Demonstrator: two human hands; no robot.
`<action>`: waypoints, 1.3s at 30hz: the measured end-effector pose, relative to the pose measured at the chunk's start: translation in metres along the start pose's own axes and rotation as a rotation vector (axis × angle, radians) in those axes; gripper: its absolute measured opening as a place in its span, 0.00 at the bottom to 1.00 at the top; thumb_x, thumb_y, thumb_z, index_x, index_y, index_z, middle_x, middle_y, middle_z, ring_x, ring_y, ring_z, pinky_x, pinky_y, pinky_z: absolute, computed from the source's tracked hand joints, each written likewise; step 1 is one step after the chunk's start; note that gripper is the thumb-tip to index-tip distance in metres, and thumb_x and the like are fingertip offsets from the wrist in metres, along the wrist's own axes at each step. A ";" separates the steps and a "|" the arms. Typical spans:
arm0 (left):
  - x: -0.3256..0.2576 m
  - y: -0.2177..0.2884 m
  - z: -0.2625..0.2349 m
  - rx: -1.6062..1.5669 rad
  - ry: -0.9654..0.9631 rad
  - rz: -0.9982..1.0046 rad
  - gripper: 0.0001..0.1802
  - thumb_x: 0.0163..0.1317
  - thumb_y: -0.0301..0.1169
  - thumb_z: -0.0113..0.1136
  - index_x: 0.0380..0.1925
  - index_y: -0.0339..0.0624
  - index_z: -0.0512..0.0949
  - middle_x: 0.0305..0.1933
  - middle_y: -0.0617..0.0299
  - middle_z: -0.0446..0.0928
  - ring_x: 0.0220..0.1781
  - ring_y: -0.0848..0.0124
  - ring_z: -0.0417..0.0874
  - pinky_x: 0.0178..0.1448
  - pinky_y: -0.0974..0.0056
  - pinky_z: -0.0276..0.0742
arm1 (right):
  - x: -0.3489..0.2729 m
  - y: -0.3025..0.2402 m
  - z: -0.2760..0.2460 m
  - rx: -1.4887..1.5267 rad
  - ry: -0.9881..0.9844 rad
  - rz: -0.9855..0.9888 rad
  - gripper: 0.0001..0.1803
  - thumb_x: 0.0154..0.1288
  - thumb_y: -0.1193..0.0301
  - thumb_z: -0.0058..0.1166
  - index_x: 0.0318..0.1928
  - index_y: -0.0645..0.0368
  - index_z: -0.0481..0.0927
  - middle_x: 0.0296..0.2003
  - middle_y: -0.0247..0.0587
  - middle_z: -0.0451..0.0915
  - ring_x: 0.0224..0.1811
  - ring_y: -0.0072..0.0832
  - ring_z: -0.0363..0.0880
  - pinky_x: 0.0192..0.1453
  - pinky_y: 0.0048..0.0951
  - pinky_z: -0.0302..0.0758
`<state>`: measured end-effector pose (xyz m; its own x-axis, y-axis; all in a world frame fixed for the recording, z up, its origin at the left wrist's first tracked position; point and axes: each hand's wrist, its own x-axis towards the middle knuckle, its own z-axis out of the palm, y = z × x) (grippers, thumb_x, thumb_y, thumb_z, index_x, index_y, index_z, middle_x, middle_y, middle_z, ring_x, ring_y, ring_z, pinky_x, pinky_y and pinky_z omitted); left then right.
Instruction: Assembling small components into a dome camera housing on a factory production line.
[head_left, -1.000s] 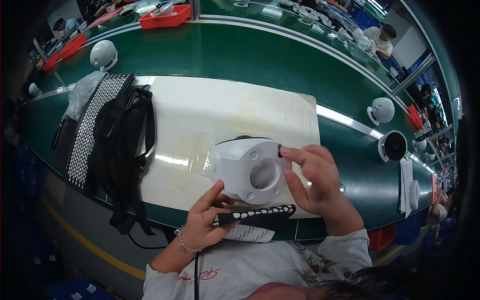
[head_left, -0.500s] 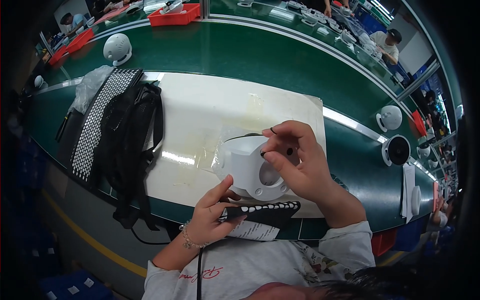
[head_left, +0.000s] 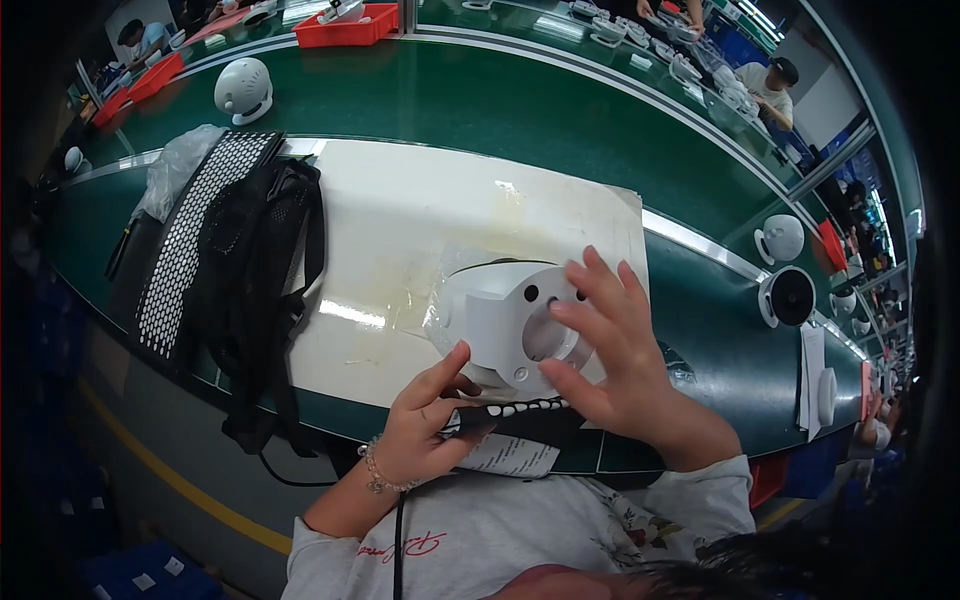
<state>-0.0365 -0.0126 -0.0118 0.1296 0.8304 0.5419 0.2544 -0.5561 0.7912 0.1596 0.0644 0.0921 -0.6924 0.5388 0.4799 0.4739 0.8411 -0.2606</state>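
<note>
A white rounded device (head_left: 492, 318) lies on the pale board (head_left: 400, 210) in front of me, its ring-shaped base facing up. Black round pads (head_left: 531, 293) sit in recesses of that base, and a recess nearer me shows no black pad. My right hand (head_left: 625, 365) hovers over the ring with its fingers spread; a small dark spot shows at one fingertip, too small to name. Between thumb and fingers, my left hand (head_left: 430, 425) grips a black pad sheet (head_left: 530, 418) with rounded white patches, beside the device's near edge. Its thumb points up towards the device.
Left on the board's edge lie a black mesh bag (head_left: 255, 250), a perforated black sheet (head_left: 190, 250) and a clear plastic bag (head_left: 180, 175). White round devices (head_left: 243, 90) stand on the green belt (head_left: 450, 100). Red trays (head_left: 345, 25) and co-workers are farther off.
My right hand has gone from a pinch to spread fingers and shifted slightly right and down. A black pad its fingers covered before now shows on the base. The left hand stays put.
</note>
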 end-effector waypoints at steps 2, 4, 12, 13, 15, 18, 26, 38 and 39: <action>0.000 0.000 0.000 -0.004 -0.007 0.022 0.10 0.38 0.19 0.64 0.22 0.32 0.73 0.64 0.44 0.55 0.39 0.65 0.78 0.40 0.65 0.77 | -0.005 0.005 0.005 0.128 0.046 0.065 0.26 0.50 0.76 0.55 0.52 0.54 0.66 0.50 0.42 0.73 0.62 0.46 0.58 0.65 0.47 0.43; 0.000 0.003 0.002 -0.043 0.011 -0.011 0.11 0.39 0.20 0.64 0.25 0.34 0.75 0.63 0.47 0.56 0.40 0.66 0.77 0.42 0.66 0.76 | -0.005 0.009 0.009 0.245 0.224 0.016 0.24 0.51 0.75 0.56 0.51 0.54 0.67 0.46 0.39 0.76 0.62 0.44 0.60 0.64 0.45 0.46; -0.001 0.001 0.003 -0.069 0.055 -0.023 0.11 0.40 0.21 0.64 0.27 0.34 0.76 0.62 0.48 0.59 0.41 0.67 0.77 0.43 0.67 0.76 | 0.021 0.020 0.019 -0.005 0.221 -0.151 0.22 0.47 0.78 0.57 0.46 0.53 0.70 0.36 0.29 0.78 0.49 0.31 0.71 0.58 0.39 0.54; -0.001 0.002 0.003 -0.055 0.046 -0.019 0.11 0.40 0.21 0.64 0.27 0.34 0.76 0.62 0.48 0.59 0.41 0.67 0.77 0.43 0.67 0.76 | 0.020 0.020 0.018 0.007 0.249 -0.167 0.22 0.47 0.79 0.57 0.45 0.54 0.70 0.34 0.28 0.78 0.46 0.31 0.72 0.56 0.38 0.55; -0.001 0.003 0.003 -0.042 0.040 -0.017 0.10 0.40 0.21 0.64 0.26 0.34 0.76 0.62 0.48 0.59 0.41 0.67 0.77 0.43 0.67 0.76 | 0.021 0.022 0.018 0.080 0.236 -0.168 0.22 0.46 0.79 0.57 0.45 0.54 0.70 0.33 0.27 0.78 0.43 0.31 0.73 0.55 0.38 0.57; 0.000 0.003 0.002 -0.054 0.035 -0.036 0.10 0.40 0.21 0.64 0.26 0.34 0.76 0.62 0.48 0.59 0.40 0.67 0.77 0.42 0.67 0.76 | 0.020 0.028 0.020 0.202 0.234 -0.166 0.24 0.49 0.80 0.56 0.47 0.56 0.65 0.32 0.32 0.76 0.38 0.28 0.71 0.52 0.35 0.59; 0.000 0.000 0.001 -0.042 0.040 -0.004 0.10 0.40 0.21 0.64 0.25 0.34 0.76 0.62 0.48 0.60 0.39 0.67 0.76 0.41 0.68 0.75 | 0.023 0.019 0.022 0.583 0.084 0.206 0.22 0.57 0.80 0.49 0.51 0.60 0.59 0.34 0.37 0.74 0.38 0.19 0.70 0.48 0.22 0.63; 0.000 -0.002 -0.001 -0.016 -0.001 0.026 0.10 0.40 0.19 0.64 0.25 0.33 0.76 0.65 0.46 0.54 0.38 0.66 0.78 0.38 0.67 0.76 | 0.013 -0.005 -0.003 -0.160 -0.064 -0.047 0.21 0.53 0.74 0.53 0.50 0.55 0.68 0.46 0.37 0.75 0.52 0.34 0.71 0.62 0.45 0.47; -0.001 -0.001 -0.001 -0.015 0.000 0.025 0.10 0.40 0.19 0.64 0.25 0.33 0.76 0.65 0.46 0.54 0.38 0.66 0.78 0.38 0.67 0.76 | 0.011 -0.005 -0.002 -0.055 -0.086 -0.010 0.23 0.53 0.73 0.54 0.52 0.53 0.68 0.51 0.40 0.71 0.57 0.38 0.65 0.63 0.46 0.45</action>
<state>-0.0383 -0.0126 -0.0129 0.1356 0.8164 0.5614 0.2365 -0.5769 0.7818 0.1507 0.0656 0.1002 -0.7404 0.5342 0.4080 0.4941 0.8440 -0.2084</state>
